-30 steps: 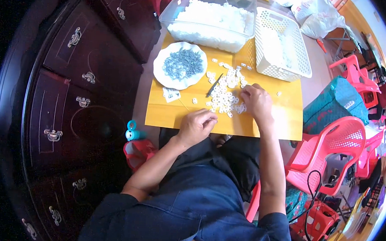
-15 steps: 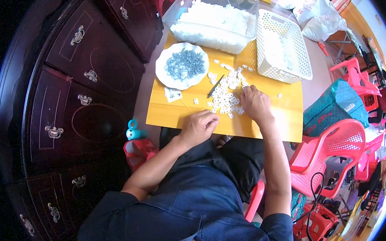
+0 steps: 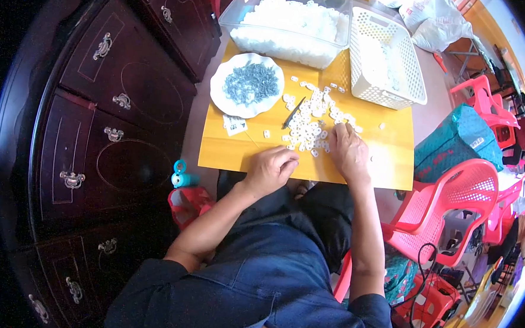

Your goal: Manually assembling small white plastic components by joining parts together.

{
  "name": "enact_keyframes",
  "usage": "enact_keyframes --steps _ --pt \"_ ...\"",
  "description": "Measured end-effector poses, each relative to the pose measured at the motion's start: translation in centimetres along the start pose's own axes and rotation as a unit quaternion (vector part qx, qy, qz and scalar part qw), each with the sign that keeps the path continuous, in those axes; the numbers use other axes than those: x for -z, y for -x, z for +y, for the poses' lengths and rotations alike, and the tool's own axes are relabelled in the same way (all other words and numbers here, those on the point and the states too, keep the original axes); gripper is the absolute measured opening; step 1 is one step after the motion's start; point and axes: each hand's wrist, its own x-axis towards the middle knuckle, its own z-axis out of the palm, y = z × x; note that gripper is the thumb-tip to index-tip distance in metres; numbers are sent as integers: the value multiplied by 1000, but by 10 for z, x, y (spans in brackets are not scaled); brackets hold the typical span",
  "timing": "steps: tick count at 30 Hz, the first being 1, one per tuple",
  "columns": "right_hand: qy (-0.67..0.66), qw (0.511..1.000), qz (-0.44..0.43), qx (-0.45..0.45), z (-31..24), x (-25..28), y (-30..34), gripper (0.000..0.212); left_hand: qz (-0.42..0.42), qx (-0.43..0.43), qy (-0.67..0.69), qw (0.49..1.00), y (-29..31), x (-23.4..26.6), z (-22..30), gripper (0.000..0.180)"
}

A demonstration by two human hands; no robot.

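Note:
My left hand (image 3: 271,169) rests curled at the near edge of a small yellow table (image 3: 239,150); whether it holds a piece is hidden. My right hand (image 3: 346,150) lies palm down on the table, its fingertips touching a heap of small white plastic pieces (image 3: 309,126). A thin dark tool (image 3: 293,113) lies just left of the heap. Farther left stands a white plate (image 3: 220,93) filled with small grey metal parts (image 3: 250,84).
A clear tub (image 3: 234,15) of white pieces and a white lattice basket (image 3: 418,89) stand at the table's far side. A dark wooden cabinet (image 3: 117,103) runs along the left. Pink plastic chairs (image 3: 457,186) stand to the right. A teal bottle (image 3: 180,173) sits beside the table.
Both hands stay at nearly the same spots; the right hand's fingers have shifted slightly among the white pieces.

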Motion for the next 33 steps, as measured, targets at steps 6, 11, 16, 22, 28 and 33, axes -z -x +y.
enact_keyframes --steps 6,11,16,22,28,33 --pt "-6 999 15 -28 -4 3 -2 10 4 -4 1 1000 0 1 1 4" --pt "-45 999 7 -5 -8 4 -18 7 5 2 6 1000 1 1 1 4" --pt "-51 998 -26 14 -1 -4 -32 7 1 2 6 1000 1 2 1 4" --pt "-62 997 -36 18 5 -9 -34 9 -2 -1 10 1000 2 1 -2 4" --pt "20 998 -51 22 7 -17 -33 12 0 1 12 1000 2 1 -3 4" --pt "48 995 -81 24 7 -16 -33 16 -4 6 8 1000 2 1 -3 4"
